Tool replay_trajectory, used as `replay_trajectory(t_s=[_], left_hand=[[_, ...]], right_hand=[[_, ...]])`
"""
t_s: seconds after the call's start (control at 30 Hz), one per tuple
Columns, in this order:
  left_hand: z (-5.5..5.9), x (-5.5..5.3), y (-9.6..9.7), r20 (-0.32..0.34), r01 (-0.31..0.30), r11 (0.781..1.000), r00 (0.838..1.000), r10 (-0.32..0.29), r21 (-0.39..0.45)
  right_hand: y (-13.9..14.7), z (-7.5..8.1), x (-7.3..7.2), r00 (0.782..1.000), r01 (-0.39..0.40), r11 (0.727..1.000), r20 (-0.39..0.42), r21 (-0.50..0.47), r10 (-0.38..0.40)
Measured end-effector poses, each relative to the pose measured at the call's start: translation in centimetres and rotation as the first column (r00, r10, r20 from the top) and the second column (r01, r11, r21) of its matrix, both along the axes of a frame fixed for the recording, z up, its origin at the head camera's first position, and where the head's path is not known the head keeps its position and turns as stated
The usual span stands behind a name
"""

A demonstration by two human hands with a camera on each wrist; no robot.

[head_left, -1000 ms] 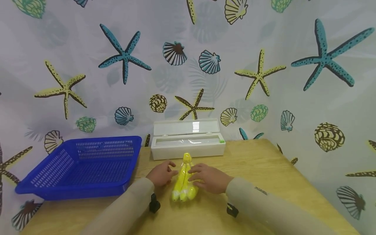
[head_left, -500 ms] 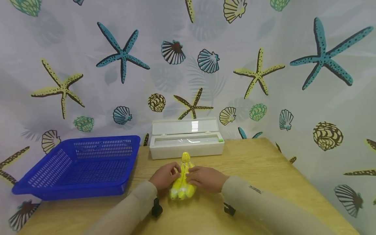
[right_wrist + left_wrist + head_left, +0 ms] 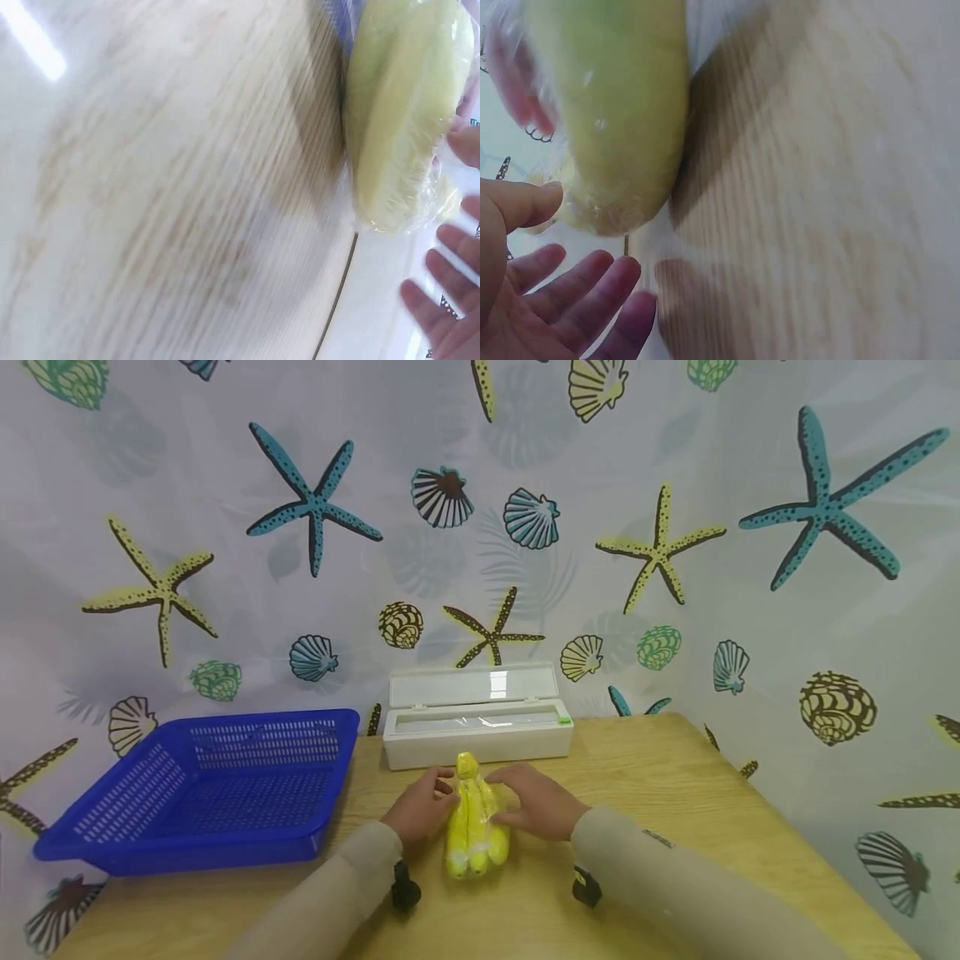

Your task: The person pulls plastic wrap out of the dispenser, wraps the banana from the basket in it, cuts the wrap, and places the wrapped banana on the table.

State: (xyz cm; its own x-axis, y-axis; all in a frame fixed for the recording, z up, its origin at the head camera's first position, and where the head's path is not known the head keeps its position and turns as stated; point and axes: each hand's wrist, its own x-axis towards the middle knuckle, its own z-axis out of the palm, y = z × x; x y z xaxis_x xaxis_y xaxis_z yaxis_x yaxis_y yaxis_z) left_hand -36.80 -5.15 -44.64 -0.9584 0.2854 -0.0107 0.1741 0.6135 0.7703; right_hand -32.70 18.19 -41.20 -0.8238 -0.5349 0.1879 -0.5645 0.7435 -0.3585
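In the head view a bunch of yellow bananas (image 3: 477, 828), wrapped in clear plastic film, lies on the wooden table with its stem end pointing away from me. My left hand (image 3: 422, 807) is at its left side, fingers relaxed. In the left wrist view the thumb (image 3: 536, 204) overlaps the wrapped fruit's edge while the other fingers spread below it. My right hand (image 3: 542, 803) stands at the right side, fingertips near the stem and thumb low against the fruit. The right wrist view shows these fingers (image 3: 451, 277) spread apart beside the film-covered bananas (image 3: 409, 112).
Behind the bananas stands a white cling film dispenser (image 3: 480, 750), its lid (image 3: 442, 687) raised. To the left is a blue perforated plastic basket (image 3: 225, 850). A curtain (image 3: 480, 560) printed with starfish and shells hangs behind the table (image 3: 645, 793).
Both hands closed in on the bananas and touched them. The right hand has since loosened and lifted slightly away, and the bunch has turned a little, stem toward the left.
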Motion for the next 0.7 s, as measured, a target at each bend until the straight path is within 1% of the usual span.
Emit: replay_trajectory(t_s=[0.07,0.13,0.23,0.3,0.4,0.5,0.57,0.63,0.7], left_hand=[[-0.3,-0.4,0.2,0.030,0.014,0.999,0.999,-0.015,0.040],[-0.5,-0.7,0.3,0.054,0.027,0.997,0.998,-0.030,0.068],[-0.5,-1.1,0.3,0.069,0.046,0.992,0.996,-0.054,0.119],[-0.5,-1.2,0.4,0.084,0.045,0.989,0.995,-0.058,0.143],[-0.3,-1.2,0.4,0.128,0.022,0.982,0.991,-0.046,0.188],[-0.3,-1.2,0.5,0.201,-0.023,0.971,0.979,-0.026,0.237],[-0.2,-1.2,0.6,0.232,-0.038,0.968,0.972,-0.022,0.250],[-0.2,-1.2,0.7,0.249,-0.043,0.967,0.968,-0.022,0.253],[-0.2,-1.2,0.7,0.247,-0.037,0.969,0.969,-0.025,0.246]], right_hand=[[0.2,-0.2,-0.3,0.997,0.035,0.999,0.067,-0.014,-0.034],[0.4,-0.5,-0.5,0.990,0.041,0.999,0.139,-0.027,-0.037],[0.5,-0.8,-0.9,0.978,0.009,0.999,0.211,-0.034,-0.002],[0.5,-0.9,-0.9,0.973,-0.016,1.000,0.230,-0.022,0.021],[0.3,-0.9,-0.8,0.974,-0.044,0.999,0.224,0.015,0.039],[0.0,-0.9,-0.7,0.981,-0.062,0.995,0.187,0.079,0.047],[-0.1,-1.1,-0.6,0.986,-0.066,0.991,0.159,0.118,0.047],[-0.1,-1.3,-0.6,0.990,-0.064,0.986,0.131,0.152,0.044],[0.0,-1.4,-0.5,0.993,-0.059,0.985,0.114,0.160,0.041]])
